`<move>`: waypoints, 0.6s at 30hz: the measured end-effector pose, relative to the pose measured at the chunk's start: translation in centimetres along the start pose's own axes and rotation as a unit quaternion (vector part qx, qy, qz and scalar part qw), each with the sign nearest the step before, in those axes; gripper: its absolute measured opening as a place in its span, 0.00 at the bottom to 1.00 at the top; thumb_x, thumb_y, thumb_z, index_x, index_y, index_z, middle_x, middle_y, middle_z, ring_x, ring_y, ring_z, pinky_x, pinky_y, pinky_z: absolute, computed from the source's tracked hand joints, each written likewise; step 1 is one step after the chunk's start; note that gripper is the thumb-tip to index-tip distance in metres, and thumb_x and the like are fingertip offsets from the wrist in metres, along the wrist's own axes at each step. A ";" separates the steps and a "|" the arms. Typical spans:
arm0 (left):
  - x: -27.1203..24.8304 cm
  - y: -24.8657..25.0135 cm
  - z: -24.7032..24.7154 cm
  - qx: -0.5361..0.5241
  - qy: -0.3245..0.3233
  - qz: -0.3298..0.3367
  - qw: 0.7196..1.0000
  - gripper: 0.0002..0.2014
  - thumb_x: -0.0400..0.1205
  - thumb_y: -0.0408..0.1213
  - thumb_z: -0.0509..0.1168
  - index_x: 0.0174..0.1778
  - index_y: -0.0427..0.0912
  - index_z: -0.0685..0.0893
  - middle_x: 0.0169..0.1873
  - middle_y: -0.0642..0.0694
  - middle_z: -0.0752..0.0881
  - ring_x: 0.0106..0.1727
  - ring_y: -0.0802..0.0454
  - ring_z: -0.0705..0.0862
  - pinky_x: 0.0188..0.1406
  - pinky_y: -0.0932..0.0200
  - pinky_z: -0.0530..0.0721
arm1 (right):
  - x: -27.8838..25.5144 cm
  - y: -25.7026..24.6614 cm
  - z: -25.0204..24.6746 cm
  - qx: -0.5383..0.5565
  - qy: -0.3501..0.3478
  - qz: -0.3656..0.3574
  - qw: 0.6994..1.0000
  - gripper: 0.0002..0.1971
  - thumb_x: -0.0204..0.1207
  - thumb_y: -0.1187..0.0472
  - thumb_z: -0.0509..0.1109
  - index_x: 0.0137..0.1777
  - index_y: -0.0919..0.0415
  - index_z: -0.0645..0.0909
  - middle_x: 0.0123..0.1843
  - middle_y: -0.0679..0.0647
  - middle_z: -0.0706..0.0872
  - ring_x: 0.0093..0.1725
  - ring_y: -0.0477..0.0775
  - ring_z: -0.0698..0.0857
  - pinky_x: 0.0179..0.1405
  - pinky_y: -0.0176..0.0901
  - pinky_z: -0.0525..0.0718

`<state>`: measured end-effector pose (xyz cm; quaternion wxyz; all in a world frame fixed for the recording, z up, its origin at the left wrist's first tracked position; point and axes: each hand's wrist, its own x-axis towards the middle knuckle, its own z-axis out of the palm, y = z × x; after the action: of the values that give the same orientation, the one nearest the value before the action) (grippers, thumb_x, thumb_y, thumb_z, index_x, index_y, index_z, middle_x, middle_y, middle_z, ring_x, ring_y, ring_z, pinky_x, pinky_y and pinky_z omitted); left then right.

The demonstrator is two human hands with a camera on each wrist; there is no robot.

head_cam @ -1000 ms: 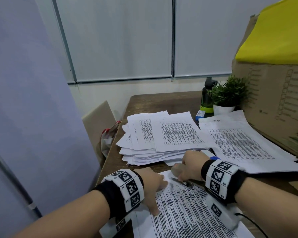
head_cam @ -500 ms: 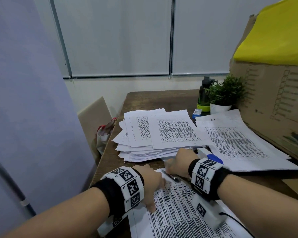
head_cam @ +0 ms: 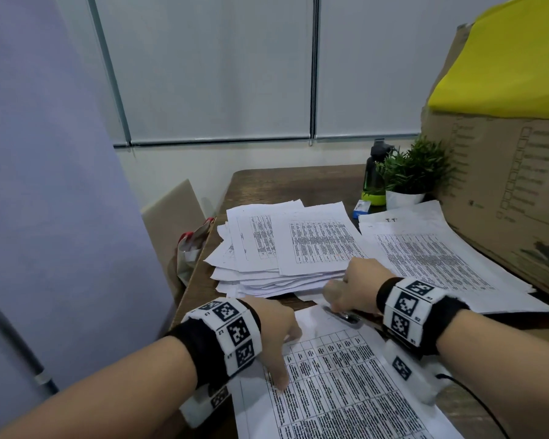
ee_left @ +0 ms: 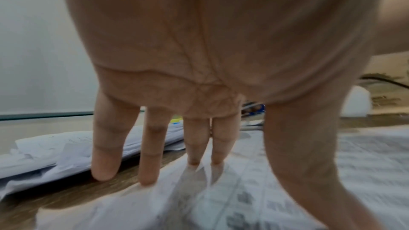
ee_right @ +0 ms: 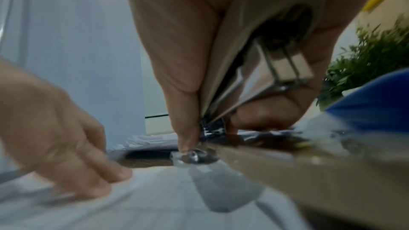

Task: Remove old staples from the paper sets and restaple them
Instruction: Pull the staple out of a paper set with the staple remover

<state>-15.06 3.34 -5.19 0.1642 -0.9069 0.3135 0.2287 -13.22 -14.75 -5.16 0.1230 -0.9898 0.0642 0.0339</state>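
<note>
Stapler (head_cam: pixel 346 316) clamped in right hand (head_cam: pixel 358 288) at top corner of paper set (head_cam: pixel 339 384); left hand (head_cam: pixel 274 334), fingers (ee_left: pixel 150 155) straight and spread, pins sheets flat. Keeping edges aligned and pressing squarely should seat the staple cleanly. Wooden desk (head_cam: pixel 286 185), loose paper stacks (head_cam: pixel 276 251), potted plant (head_cam: pixel 415 172), window blinds behind

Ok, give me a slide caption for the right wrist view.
Right hand grips a metal stapler at the paper set, left hand pressing it flat.

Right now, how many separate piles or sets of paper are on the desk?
3: the paper set under both hands nearest the person, a messy stack behind it at left, and a spread pile right, beside the cardboard box. More sheets may be hidden.
</note>
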 end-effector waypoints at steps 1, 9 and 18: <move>0.0 0.0 -0.1 -0.014 0.018 -0.001 1.000 0.38 0.70 0.65 0.74 0.72 0.46 0.77 0.58 0.47 0.84 0.52 0.46 0.82 0.54 0.50 0.84 | -0.3 0.6 -0.1 -0.003 -0.001 -0.001 1.000 0.17 0.72 0.48 0.71 0.32 0.59 0.74 0.31 0.51 0.79 0.31 0.50 0.79 0.25 0.37 0.74; 1.6 1.7 -0.2 -0.002 0.037 0.037 0.999 0.46 0.65 0.74 0.71 0.73 0.50 0.72 0.65 0.49 0.80 0.61 0.43 0.81 0.58 0.42 0.84 | -0.7 1.7 0.5 -0.013 -0.038 -0.016 0.999 0.17 0.66 0.49 0.76 0.31 0.59 0.75 0.28 0.52 0.77 0.32 0.52 0.78 0.24 0.36 0.73; 2.3 1.8 0.0 0.046 0.022 0.032 0.998 0.52 0.67 0.75 0.68 0.82 0.50 0.62 0.78 0.45 0.71 0.70 0.39 0.75 0.65 0.38 0.80 | 0.4 1.9 1.5 -0.044 -0.054 -0.005 0.998 0.21 0.64 0.45 0.77 0.31 0.59 0.71 0.28 0.50 0.77 0.30 0.49 0.77 0.24 0.36 0.72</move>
<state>-14.65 0.84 -6.63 0.1918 -0.8925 0.3564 0.1989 -13.16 -16.24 -7.10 0.0828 -0.9912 0.0513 0.0895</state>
